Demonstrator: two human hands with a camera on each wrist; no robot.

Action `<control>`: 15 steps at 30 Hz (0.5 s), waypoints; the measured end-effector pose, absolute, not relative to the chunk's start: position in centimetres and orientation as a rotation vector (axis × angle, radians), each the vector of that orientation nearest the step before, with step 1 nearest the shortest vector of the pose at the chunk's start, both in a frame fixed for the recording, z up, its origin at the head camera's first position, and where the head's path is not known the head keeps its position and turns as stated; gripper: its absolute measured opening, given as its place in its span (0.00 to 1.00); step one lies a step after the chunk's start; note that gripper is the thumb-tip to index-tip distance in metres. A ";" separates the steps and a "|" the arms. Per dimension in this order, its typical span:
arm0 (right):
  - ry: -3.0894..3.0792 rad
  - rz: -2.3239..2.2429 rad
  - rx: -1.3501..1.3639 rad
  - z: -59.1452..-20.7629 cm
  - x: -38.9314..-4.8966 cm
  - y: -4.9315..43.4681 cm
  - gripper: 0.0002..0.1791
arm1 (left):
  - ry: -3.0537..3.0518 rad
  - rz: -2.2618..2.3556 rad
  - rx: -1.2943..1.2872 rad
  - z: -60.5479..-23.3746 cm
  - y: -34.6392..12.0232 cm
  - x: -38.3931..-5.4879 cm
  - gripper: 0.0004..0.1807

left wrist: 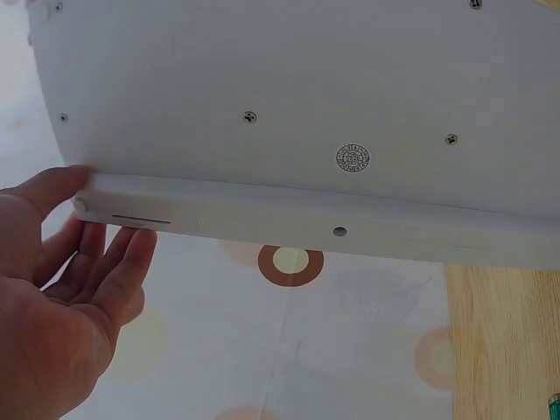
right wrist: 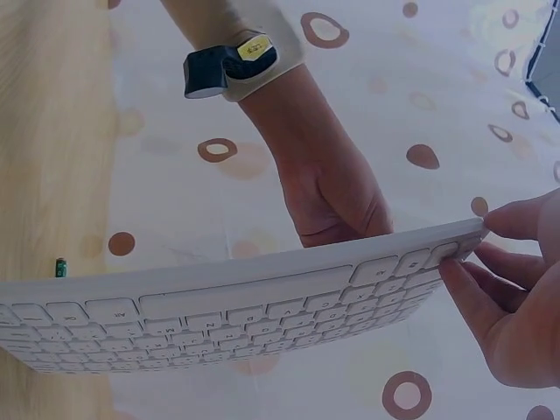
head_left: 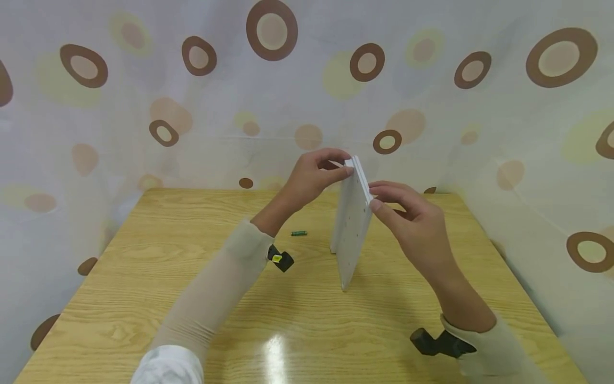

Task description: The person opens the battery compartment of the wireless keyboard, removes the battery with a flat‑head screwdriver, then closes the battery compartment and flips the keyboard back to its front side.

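Note:
A white keyboard is raised on end over the wooden table, its long edges running downwards. At its upper end, my left hand grips the corner with the thicker bar, thumb on the underside and fingers beneath the bar. My right hand pinches the nearer top corner between thumb and fingers. Screws and a round sticker mark the underside in the left wrist view. Keys show on the other face in the right wrist view. Whether the lower end touches the table, I cannot tell.
A small green battery lies on the wooden table, left of the keyboard. Patterned sheeting with brown rings hangs behind the table and along both sides. Black devices are strapped at each wrist.

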State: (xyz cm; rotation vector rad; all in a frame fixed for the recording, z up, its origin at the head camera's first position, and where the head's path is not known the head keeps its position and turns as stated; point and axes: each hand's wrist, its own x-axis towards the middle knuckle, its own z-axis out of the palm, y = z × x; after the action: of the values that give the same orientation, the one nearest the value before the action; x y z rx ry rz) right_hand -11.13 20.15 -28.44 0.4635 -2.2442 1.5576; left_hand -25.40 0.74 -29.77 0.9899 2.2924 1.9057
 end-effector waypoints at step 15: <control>-2.257 1.673 0.511 -31.1 -12.5 19.7 0.20 | 2.499 1.908 1.071 -30.2 -0.6 -22.0 0.16</control>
State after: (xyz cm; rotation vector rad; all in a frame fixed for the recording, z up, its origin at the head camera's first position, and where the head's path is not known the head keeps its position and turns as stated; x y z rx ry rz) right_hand -12.49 19.68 -31.07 0.5114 -2.2569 1.6734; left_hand -22.00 -0.63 -30.19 1.0715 2.4986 1.9081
